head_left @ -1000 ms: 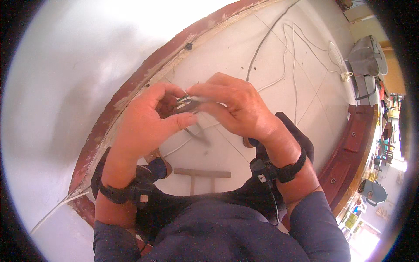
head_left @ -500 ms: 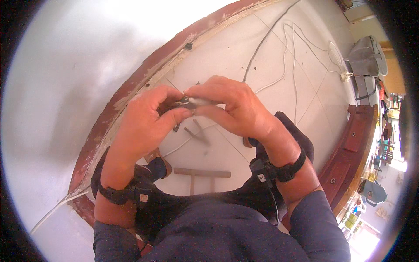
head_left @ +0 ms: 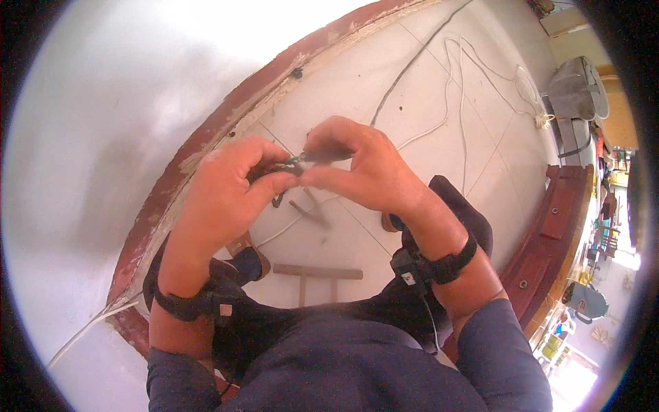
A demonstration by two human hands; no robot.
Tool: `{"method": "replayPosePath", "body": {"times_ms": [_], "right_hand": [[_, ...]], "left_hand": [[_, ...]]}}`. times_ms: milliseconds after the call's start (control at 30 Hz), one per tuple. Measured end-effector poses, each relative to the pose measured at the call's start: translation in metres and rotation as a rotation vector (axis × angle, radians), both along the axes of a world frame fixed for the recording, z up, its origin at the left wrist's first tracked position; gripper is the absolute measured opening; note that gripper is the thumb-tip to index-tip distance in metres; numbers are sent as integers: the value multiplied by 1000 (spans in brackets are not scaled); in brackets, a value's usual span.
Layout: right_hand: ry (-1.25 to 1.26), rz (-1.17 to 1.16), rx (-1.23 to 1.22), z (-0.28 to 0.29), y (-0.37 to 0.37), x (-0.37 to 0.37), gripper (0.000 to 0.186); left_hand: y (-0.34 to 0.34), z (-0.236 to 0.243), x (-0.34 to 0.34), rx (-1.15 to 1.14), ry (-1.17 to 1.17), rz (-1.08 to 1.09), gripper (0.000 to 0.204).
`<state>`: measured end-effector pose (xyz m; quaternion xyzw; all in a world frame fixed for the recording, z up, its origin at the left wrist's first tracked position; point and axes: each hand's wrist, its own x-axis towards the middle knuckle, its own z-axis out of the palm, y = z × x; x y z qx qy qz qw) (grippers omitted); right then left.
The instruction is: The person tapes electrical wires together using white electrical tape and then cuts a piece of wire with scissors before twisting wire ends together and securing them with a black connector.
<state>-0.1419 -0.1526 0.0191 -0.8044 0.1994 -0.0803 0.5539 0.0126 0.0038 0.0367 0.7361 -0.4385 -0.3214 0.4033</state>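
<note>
My two hands are close together above the tiled floor, fingers bent. My left hand (head_left: 226, 189) pinches a short dark piece with a thin green wire (head_left: 295, 159) between thumb and fingers. My right hand (head_left: 374, 165) has its thumb near the left thumb and its fingers curled at the wire's other end. A dark cable (head_left: 399, 86) runs over the floor and reaches behind my right hand. Fingers hide most of the held piece, so its exact kind is unclear. Under the hands, a blurred, dark, angled object (head_left: 310, 211) shows against the floor.
A white cord (head_left: 449, 89) loops across the tiles (head_left: 357, 89) to a bundle at the right. The wall has a worn red skirting (head_left: 206, 137) on the left. A brown wooden bar (head_left: 318, 272) lies between my legs. Red wooden drawers (head_left: 546, 233) stand at right.
My right fingers have drawn in and curled more, and the whitish piece between them no longer shows. The green wire shows more plainly. The dark cable has shifted slightly left; my left hand stays put.
</note>
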Motion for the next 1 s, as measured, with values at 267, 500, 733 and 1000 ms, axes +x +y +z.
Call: {"method": "replayPosePath", "body": {"times_ms": [267,500,733,1000], "right_hand": [[-124,12,-18,-7,1,0,26],[-128,66,-279,-4,1,-1,24],[-128,95,-424,-2,4,-1,23],[-112,127,-199,-4,0,-1,27]], "left_hand": [[0,-4,2,-58,-122,-79,21],[-2,-1,0,7,-7,-31,22],[-3,-1,1,48,103,-5,29],[-8,-4,-1,69,141,25,23]]}}
